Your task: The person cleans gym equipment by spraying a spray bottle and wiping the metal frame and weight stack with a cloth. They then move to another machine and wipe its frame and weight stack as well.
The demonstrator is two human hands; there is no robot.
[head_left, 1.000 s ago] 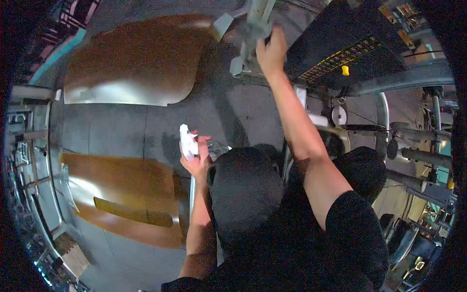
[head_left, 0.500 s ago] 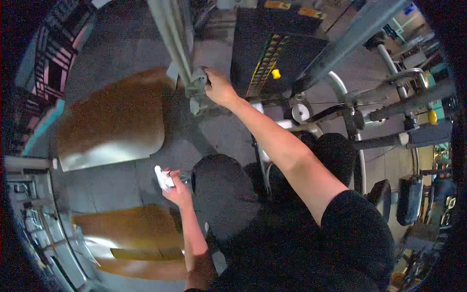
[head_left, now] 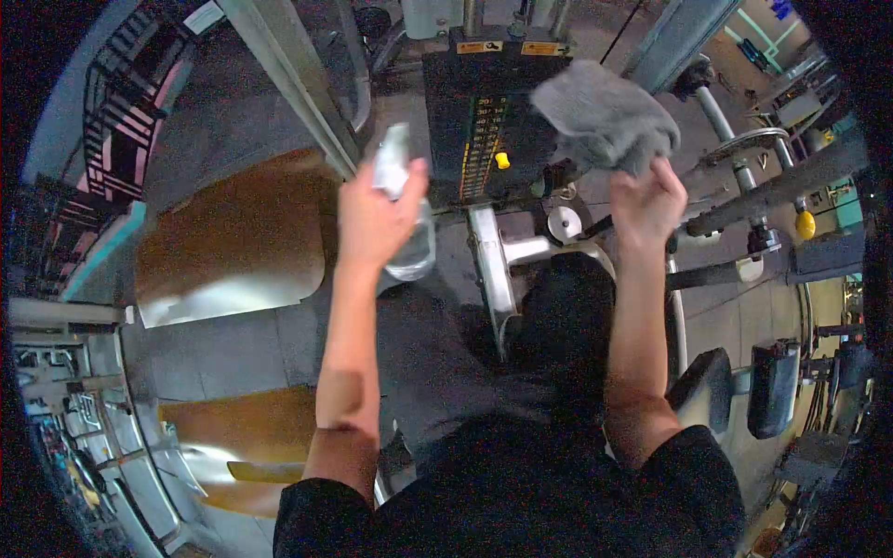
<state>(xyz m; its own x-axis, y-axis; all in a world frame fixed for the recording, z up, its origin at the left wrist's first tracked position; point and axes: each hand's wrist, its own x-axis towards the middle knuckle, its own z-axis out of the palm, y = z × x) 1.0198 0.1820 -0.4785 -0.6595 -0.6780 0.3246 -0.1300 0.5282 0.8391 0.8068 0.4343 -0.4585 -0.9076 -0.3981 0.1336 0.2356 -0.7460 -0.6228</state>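
My left hand (head_left: 377, 214) is wrapped round a spray bottle (head_left: 414, 249) with a white trigger head and a clear body, held in front of the machine's left upright (head_left: 293, 79). In my right hand (head_left: 646, 206) a grey cloth (head_left: 605, 113) is pinched by its lower edge and hangs out above the fingers, slightly blurred. The cloth is in front of the right upright of the weight machine. Between both hands stands the dark weight stack (head_left: 446, 126) with a yellow selector pin knob (head_left: 503, 160).
Brown mats (head_left: 237, 232) lie on the grey tiled floor at the left. A white metal frame foot (head_left: 490, 256) and a round pulley (head_left: 564, 223) sit below the stack. Black pads (head_left: 774, 386) and bars of other machines stand at the right.
My right hand has left the left upright and moved right, with the grey cloth now spread in view. My left hand has risen forward with the spray bottle.
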